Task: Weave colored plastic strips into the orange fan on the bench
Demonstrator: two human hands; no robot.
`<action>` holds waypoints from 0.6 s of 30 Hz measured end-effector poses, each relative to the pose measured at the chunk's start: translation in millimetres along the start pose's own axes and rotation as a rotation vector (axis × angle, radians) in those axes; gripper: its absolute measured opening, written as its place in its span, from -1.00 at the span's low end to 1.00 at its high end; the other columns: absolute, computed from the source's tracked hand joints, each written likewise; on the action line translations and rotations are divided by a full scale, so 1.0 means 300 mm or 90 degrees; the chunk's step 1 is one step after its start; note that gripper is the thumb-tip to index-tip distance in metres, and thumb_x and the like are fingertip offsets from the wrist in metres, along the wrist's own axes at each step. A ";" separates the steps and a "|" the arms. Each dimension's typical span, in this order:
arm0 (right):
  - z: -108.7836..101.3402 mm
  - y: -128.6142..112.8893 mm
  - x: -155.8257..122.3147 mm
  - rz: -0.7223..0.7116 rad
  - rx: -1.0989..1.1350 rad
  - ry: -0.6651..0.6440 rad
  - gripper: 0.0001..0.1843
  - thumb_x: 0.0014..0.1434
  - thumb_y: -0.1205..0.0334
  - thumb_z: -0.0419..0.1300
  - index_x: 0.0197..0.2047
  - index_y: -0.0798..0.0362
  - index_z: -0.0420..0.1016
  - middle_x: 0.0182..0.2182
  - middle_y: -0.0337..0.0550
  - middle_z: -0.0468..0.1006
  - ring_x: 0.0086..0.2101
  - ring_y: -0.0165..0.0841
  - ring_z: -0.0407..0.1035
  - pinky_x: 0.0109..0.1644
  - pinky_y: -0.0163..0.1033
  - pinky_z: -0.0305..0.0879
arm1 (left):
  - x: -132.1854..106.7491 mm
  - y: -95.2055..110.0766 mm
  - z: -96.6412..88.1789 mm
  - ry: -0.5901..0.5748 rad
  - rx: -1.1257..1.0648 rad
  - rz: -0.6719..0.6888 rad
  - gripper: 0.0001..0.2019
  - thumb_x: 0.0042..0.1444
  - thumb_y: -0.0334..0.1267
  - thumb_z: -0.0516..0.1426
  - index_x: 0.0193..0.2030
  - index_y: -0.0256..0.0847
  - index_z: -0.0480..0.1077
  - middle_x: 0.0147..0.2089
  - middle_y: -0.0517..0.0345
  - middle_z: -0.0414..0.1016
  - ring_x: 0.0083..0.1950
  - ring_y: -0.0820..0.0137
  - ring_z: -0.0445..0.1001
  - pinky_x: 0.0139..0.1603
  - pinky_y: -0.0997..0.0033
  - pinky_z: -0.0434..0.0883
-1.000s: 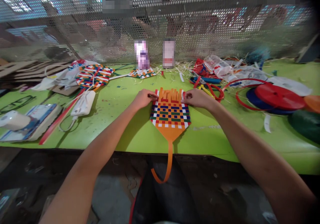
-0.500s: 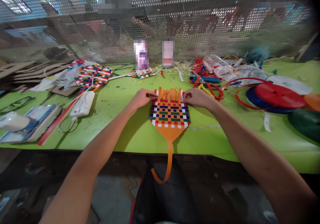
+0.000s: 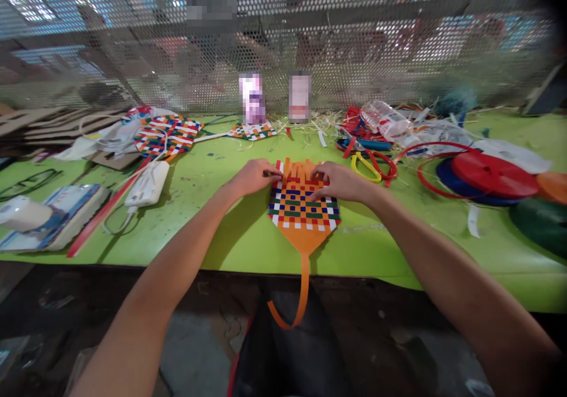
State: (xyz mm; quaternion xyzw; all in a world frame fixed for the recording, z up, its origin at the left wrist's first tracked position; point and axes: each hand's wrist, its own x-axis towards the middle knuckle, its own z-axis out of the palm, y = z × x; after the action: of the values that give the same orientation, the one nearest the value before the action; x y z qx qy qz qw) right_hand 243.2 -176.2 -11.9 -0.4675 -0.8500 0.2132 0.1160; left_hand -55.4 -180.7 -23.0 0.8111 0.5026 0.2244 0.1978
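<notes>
A woven fan (image 3: 302, 211) of orange, white, red, blue and green strips lies on the green table (image 3: 230, 231), its orange handle strip curling down past the near edge. My left hand (image 3: 253, 176) pinches the fan's upper left corner, fingers closed on a strip end. My right hand (image 3: 336, 182) rests on the fan's upper right part, fingers bent and pressing the weave near the loose orange strip ends (image 3: 301, 168).
Two finished woven fans (image 3: 167, 133) lie at the back left. Scissors (image 3: 368, 163), red, blue, orange and green strip reels (image 3: 494, 175) and scraps crowd the right. A white charger (image 3: 147, 183), a tape roll (image 3: 24, 214) and glasses (image 3: 29, 184) sit left. A perforated metal screen (image 3: 354, 48) backs the table.
My right hand has slid left from the fan's right edge onto the weave. The left hand stays at the upper left corner. The view shifted slightly.
</notes>
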 end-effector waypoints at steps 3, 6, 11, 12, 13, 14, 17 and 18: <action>-0.002 -0.007 -0.003 0.005 -0.008 -0.021 -0.37 -0.03 -0.13 0.60 0.02 0.01 0.62 -0.04 0.02 0.63 -0.11 -0.09 0.51 -0.08 -0.15 0.36 | -0.009 0.010 -0.019 -0.051 0.039 0.063 -0.63 0.14 0.01 0.44 0.05 -0.04 0.73 -0.01 0.01 0.70 0.01 0.18 0.62 0.07 0.27 0.46; -0.007 -0.015 -0.004 0.015 -0.010 -0.030 -0.41 -0.01 -0.09 0.60 0.00 0.03 0.62 -0.03 0.02 0.63 -0.10 -0.10 0.51 -0.06 -0.16 0.36 | -0.014 0.025 -0.034 -0.095 0.053 0.077 -0.48 0.01 0.05 0.51 0.09 -0.08 0.69 0.07 -0.02 0.69 0.09 0.11 0.61 0.11 0.25 0.45; -0.002 -0.012 0.001 0.015 -0.007 -0.029 -0.45 -0.01 -0.04 0.59 -0.05 0.06 0.60 -0.08 -0.02 0.63 -0.12 -0.13 0.50 -0.08 -0.18 0.33 | -0.018 0.070 -0.039 -0.115 0.077 0.066 -0.37 -0.08 0.06 0.55 0.09 -0.17 0.59 0.10 -0.07 0.66 0.10 0.07 0.61 0.10 0.23 0.45; 0.001 -0.009 0.002 0.012 -0.006 -0.029 -0.46 -0.01 -0.04 0.59 -0.06 0.06 0.60 -0.09 -0.03 0.63 -0.13 -0.13 0.50 -0.09 -0.17 0.33 | -0.019 0.078 -0.038 -0.115 0.082 0.058 -0.36 -0.08 0.07 0.55 0.08 -0.19 0.57 0.09 -0.09 0.65 0.08 0.07 0.61 0.07 0.23 0.45; 0.002 -0.006 0.003 0.008 -0.005 -0.030 -0.46 -0.01 -0.04 0.59 -0.06 0.06 0.60 -0.10 -0.03 0.63 -0.14 -0.14 0.50 -0.10 -0.17 0.32 | -0.020 0.085 -0.037 -0.117 0.086 0.050 -0.36 -0.08 0.07 0.54 0.07 -0.21 0.56 0.08 -0.09 0.64 0.06 0.08 0.61 0.05 0.24 0.46; 0.004 -0.004 0.004 0.006 -0.003 -0.032 -0.46 -0.01 -0.04 0.58 -0.07 0.06 0.60 -0.11 -0.04 0.63 -0.15 -0.14 0.49 -0.11 -0.17 0.32 | -0.021 0.091 -0.037 -0.119 0.089 0.044 -0.37 -0.08 0.07 0.54 0.05 -0.22 0.55 0.06 -0.09 0.64 0.03 0.09 0.61 0.02 0.24 0.46; 0.007 -0.001 0.006 0.003 0.006 -0.032 -0.48 -0.01 -0.01 0.57 -0.06 0.07 0.60 -0.13 -0.05 0.63 -0.16 -0.15 0.48 -0.12 -0.18 0.31 | -0.021 0.099 -0.035 -0.120 0.088 0.029 -0.44 -0.08 0.05 0.54 -0.05 -0.20 0.52 0.00 -0.04 0.64 -0.02 0.12 0.60 -0.02 0.25 0.44; 0.007 -0.001 0.006 0.002 0.008 -0.032 -0.48 0.00 -0.01 0.57 -0.06 0.07 0.59 -0.12 -0.04 0.62 -0.16 -0.16 0.48 -0.11 -0.17 0.31 | -0.021 0.100 -0.034 -0.121 0.085 0.025 -0.45 -0.09 0.04 0.54 -0.07 -0.19 0.51 -0.03 -0.03 0.63 -0.03 0.13 0.60 -0.03 0.25 0.43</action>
State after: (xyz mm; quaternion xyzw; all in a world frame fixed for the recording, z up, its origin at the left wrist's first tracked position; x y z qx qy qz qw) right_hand 241.3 -175.3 -13.7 -0.4625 -0.8507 0.2301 0.0971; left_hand -41.8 -197.8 0.8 0.8496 0.4796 0.1164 0.1861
